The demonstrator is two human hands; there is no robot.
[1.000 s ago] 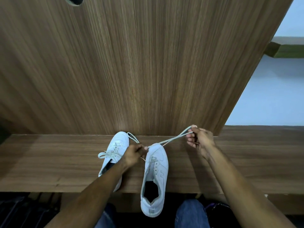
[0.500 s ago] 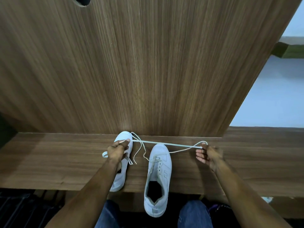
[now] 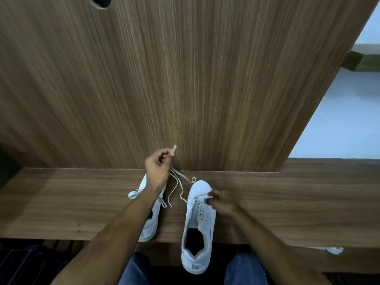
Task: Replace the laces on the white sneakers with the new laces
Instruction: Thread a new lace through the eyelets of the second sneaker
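Two white sneakers stand on a wooden ledge (image 3: pixel 287 202), toes toward the panel. The right sneaker (image 3: pixel 198 225) hangs its heel over the front edge, its upper eyelets bare. The left sneaker (image 3: pixel 151 219) lies partly under my left forearm, a tied bow showing at its side. My left hand (image 3: pixel 157 168) is raised above the left sneaker's toe and pinches one end of a white lace (image 3: pixel 178 186), whose tip sticks out past my fingers. The lace droops in loops down to the right sneaker. My right hand (image 3: pixel 219 201) pinches the lace at that sneaker's front eyelets.
A tall wood-grain panel (image 3: pixel 185 79) rises straight behind the ledge, with a dark round hole (image 3: pixel 100 2) at its top. Pale floor (image 3: pixel 339 120) lies to the right. My knees in blue jeans (image 3: pixel 244 270) sit below the ledge's front edge.
My left hand has lifted up and rightward with the lace end. My right hand has let go of the taut stretch and come in to the right sneaker's front eyelets; the lace now hangs slack.
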